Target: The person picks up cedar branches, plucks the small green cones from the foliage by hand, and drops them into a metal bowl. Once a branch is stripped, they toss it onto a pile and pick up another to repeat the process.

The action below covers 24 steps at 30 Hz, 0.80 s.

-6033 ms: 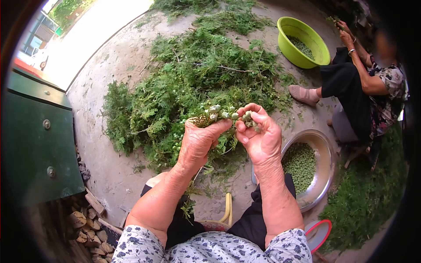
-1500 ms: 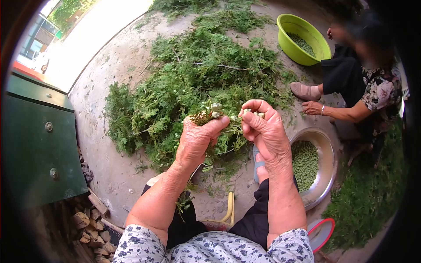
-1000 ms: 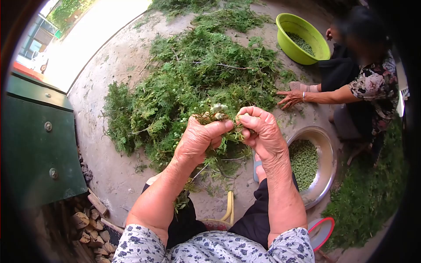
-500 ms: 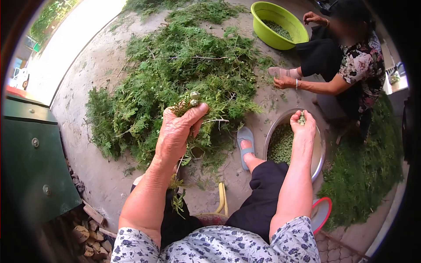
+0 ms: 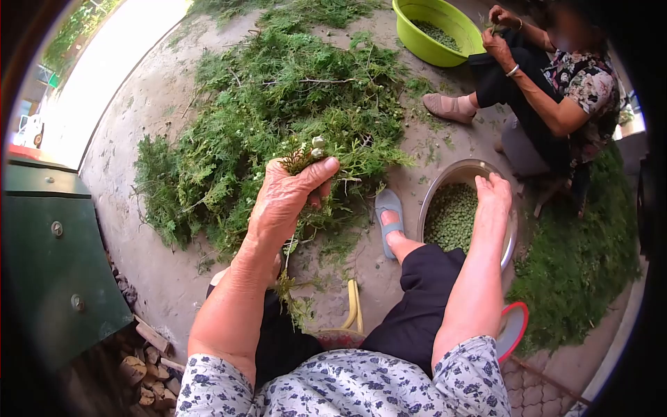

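Observation:
My left hand (image 5: pixel 288 191) is closed round a green sprig (image 5: pixel 299 158) with pale cones at its tip; the sprig's lower end hangs below the wrist. Over the right part of a metal basin (image 5: pixel 513 240), my right hand (image 5: pixel 493 191) has its fingers apart, with nothing visible in them. Small green cones (image 5: pixel 450 219) lie inside the basin. Beyond my left hand spreads a large heap of green branches (image 5: pixel 278 118) on the concrete ground.
A co-worker (image 5: pixel 563 104) sits at the upper right, both hands raised together near a yellow-green tub (image 5: pixel 438 31) of cones. More greenery (image 5: pixel 577 257) lies at right. A green metal box (image 5: pixel 59 257) and firewood (image 5: pixel 146 375) are at left. A red-rimmed item (image 5: pixel 513 332) is near my right elbow.
My right hand has moved slightly right, its fingers have opened, and the green cones it held are gone from it. The co-worker's hands have come together. My left hand still holds the sprig.

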Each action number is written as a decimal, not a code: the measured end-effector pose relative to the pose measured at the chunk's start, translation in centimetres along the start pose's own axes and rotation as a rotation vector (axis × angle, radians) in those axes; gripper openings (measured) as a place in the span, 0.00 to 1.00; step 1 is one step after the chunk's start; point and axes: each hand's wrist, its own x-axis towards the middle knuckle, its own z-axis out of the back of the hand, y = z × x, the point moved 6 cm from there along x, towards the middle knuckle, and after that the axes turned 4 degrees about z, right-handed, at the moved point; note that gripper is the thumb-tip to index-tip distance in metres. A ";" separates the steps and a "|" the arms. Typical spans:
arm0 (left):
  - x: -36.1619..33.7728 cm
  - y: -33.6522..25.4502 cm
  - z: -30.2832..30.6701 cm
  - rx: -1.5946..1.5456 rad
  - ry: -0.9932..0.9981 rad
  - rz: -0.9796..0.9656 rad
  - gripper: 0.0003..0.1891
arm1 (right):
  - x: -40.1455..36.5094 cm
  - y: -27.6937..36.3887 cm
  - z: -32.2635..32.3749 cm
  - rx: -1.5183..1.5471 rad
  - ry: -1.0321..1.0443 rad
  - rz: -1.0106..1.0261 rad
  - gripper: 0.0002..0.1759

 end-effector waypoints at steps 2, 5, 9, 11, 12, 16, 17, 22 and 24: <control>0.1 0.2 -0.3 0.014 -0.004 0.013 0.07 | -2.1 0.9 -0.9 -0.001 -0.016 0.102 0.25; 0.0 0.1 -0.1 0.076 0.007 0.022 0.07 | -2.6 0.3 -1.5 0.060 0.013 0.015 0.26; 0.2 0.2 -0.3 0.054 0.039 -0.006 0.06 | -5.5 0.1 -4.5 0.011 0.323 -0.019 0.18; 0.2 0.3 -0.7 0.069 0.074 0.041 0.06 | -9.2 0.3 -7.1 -0.136 0.674 0.110 0.14; 0.2 0.6 -1.1 0.058 0.104 0.057 0.06 | -11.8 -0.3 -8.5 -0.170 0.807 0.089 0.13; 0.2 1.1 -2.0 0.015 0.180 0.122 0.07 | -21.3 -3.7 -11.6 -0.307 1.253 -0.025 0.13; 0.2 1.2 -2.2 0.010 0.201 0.128 0.07 | -23.0 -4.0 -11.8 -0.341 1.322 0.001 0.13; 0.1 1.4 -2.2 -0.009 0.236 0.167 0.07 | -26.8 -4.7 -11.9 -0.576 1.586 0.304 0.14; 0.0 1.3 -2.0 0.057 0.238 0.147 0.07 | -27.0 -4.4 -11.9 -0.655 1.559 0.391 0.14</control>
